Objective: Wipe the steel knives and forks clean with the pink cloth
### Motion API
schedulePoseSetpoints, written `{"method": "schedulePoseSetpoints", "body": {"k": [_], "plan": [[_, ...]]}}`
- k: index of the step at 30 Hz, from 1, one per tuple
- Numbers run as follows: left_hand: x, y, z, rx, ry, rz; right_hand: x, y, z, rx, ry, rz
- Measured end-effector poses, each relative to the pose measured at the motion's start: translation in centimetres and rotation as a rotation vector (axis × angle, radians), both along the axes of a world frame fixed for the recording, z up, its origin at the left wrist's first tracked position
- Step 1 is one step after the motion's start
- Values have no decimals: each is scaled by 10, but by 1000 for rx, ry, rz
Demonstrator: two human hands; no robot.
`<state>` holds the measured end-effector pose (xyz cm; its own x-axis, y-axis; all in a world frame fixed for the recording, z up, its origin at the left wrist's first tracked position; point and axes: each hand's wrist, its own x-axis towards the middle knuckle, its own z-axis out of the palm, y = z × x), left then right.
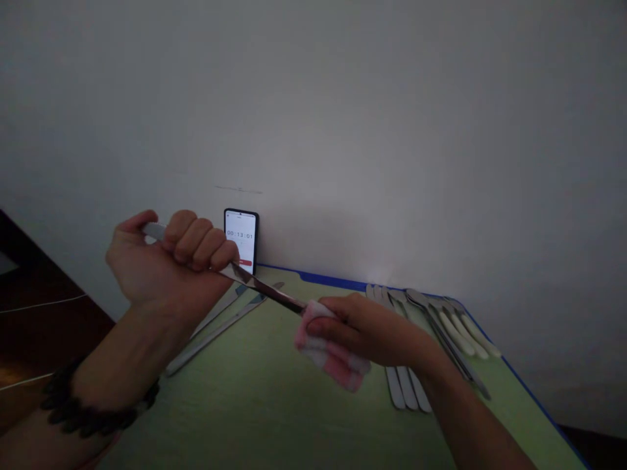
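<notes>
1. Pink-and-white cloth [333,359] is pinched by my right hand [377,333] around the knife [267,292] blade, above the green table [255,405].
2. My left hand [171,261] fists the handle, fingers pressed together.
3. I judge the wipe to be mid-blade; a further stroke calls for a steady handle.

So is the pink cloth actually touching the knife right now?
Touching. The head view shows the cloth folded around the knife at its blade end, pinched there by the right hand, with no gap visible.
</notes>
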<state>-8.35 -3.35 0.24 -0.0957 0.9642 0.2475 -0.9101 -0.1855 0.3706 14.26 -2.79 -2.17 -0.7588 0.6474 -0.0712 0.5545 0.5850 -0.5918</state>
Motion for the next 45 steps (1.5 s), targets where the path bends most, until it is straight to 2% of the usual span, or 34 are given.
{"method": "schedulePoseSetpoints", "body": {"k": [3,7,12,21,24,28,30,34,37,41,43,45], "plan": [[8,2,-4,-85,10,13,-6,-6,-4,110,-101,-75],[30,-3,-12,-206,69,75,-31,-16,-15,383,-191,-208],[48,-12,-17,-251,127,3,-56,-21,-24,521,-197,-243],[11,10,-10,-265,14,54,-34,-12,-50,605,-177,-245],[8,13,-10,-279,-6,39,-29,-16,-52,560,-206,-288],[11,12,-9,-324,-16,10,-20,-26,-47,412,-197,-349],[11,12,-9,-325,-15,-7,-13,-32,-43,287,-129,-375],[12,8,-10,-269,-3,-43,3,-46,-39,-32,140,-328],[19,2,-12,-200,49,-107,13,-53,-49,-239,410,-345],[34,-7,-23,-134,190,-228,25,-56,-75,-762,861,-473],[39,-10,-33,-85,288,-259,30,-57,-85,-1013,1038,-469],[41,-11,-47,-6,421,-273,34,-60,-91,-1163,1120,-421]]}}
